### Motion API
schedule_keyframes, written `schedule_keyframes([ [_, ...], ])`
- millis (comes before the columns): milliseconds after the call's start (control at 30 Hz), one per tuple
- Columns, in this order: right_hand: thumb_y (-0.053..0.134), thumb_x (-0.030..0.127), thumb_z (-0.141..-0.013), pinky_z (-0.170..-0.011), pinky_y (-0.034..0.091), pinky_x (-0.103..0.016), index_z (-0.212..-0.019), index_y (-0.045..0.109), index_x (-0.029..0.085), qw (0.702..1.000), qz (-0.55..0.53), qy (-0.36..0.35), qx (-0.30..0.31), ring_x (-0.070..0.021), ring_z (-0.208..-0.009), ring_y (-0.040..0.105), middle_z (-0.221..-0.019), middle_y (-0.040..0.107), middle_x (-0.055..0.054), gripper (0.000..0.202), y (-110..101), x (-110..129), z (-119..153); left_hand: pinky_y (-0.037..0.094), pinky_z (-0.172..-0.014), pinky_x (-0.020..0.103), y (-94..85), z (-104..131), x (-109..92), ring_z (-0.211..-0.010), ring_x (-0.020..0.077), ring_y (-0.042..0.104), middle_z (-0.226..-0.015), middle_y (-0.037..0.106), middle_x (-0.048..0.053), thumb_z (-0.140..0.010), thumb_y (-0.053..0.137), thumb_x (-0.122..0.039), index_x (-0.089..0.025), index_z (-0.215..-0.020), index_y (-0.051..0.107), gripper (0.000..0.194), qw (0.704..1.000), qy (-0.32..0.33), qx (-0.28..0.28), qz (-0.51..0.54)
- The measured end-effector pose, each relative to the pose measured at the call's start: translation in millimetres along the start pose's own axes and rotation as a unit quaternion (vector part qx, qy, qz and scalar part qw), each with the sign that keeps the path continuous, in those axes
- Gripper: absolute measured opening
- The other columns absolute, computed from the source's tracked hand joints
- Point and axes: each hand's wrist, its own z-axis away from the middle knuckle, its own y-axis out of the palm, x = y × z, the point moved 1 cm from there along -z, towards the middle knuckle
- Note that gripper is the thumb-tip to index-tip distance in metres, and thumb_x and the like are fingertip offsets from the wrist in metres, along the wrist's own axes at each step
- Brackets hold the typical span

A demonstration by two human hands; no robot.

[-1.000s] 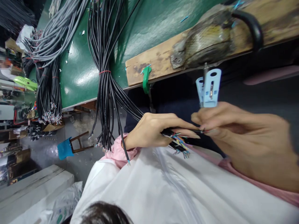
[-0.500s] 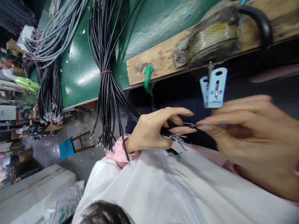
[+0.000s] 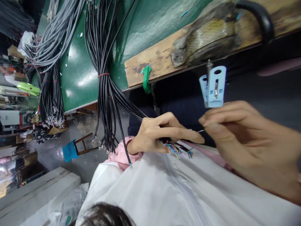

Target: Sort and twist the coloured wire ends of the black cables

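My left hand [image 3: 150, 133] is closed round several black cables, whose stripped ends fan out as coloured wires [image 3: 173, 150] below its fingers. Its index finger stretches toward my right hand. My right hand [image 3: 249, 141] pinches with thumb and forefinger at the tip of a thin pale wire [image 3: 199, 130] that runs from the left hand. Just above those right fingertips hangs a light blue clothes peg [image 3: 216, 88], fixed by a metal rod to a taped-up device [image 3: 209, 37] on a wooden board [image 3: 157, 67].
A tied bundle of black cables [image 3: 103, 62] drapes over the edge of the green table [image 3: 72, 75]. Grey cables [image 3: 58, 40] lie farther left. A green clamp [image 3: 147, 78] sits at the board's edge. A blue-seated stool [image 3: 70, 150] stands on the floor.
My left fingers have shifted, the index now reaching farther right and the coloured wires hanging slightly lower. My right hand's pinch has drawn slightly away from the left fingers. The view moved slightly.
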Motion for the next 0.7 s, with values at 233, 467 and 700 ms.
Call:
schedule_keyframes([
  [233,0.065,0.029,-0.09,-0.058,0.042,-0.038,-0.08,0.066,0.038,0.998,-0.005,-0.055,0.021,-0.0209,-0.067,0.057,-0.076,0.061,-0.001,0.013,1.8,6.9,-0.8,0.052,-0.063,0.018,5.8,2.4,2.7,-0.066,0.0054,0.059,-0.089,0.072,0.003,-0.093,0.053,-0.062,-0.022,-0.09,0.082,0.05,0.999,-0.004,-0.034,-0.018],
  [467,0.063,0.02,-0.093,-0.057,0.044,-0.029,-0.077,0.059,0.028,0.976,0.112,-0.183,0.038,-0.0128,-0.065,0.057,-0.072,0.061,0.0,0.018,-11.6,0.2,-8.1,0.057,-0.07,0.019,-14.4,-10.7,-17.5,-0.075,0.0091,0.069,-0.089,0.077,0.002,-0.087,0.065,-0.021,-0.015,-0.107,0.076,0.024,0.992,-0.012,-0.123,0.018],
  [700,0.061,0.071,-0.086,-0.056,0.046,-0.031,-0.073,0.067,0.024,0.999,0.045,-0.001,-0.009,-0.0146,-0.064,0.061,-0.073,0.067,-0.005,0.049,-15.8,-18.5,-27.8,0.047,-0.052,0.021,2.0,-18.9,-12.3,-0.056,0.0075,0.058,-0.071,0.072,0.001,-0.091,0.066,-0.039,-0.014,-0.085,0.075,0.027,0.959,0.034,-0.274,0.069],
])
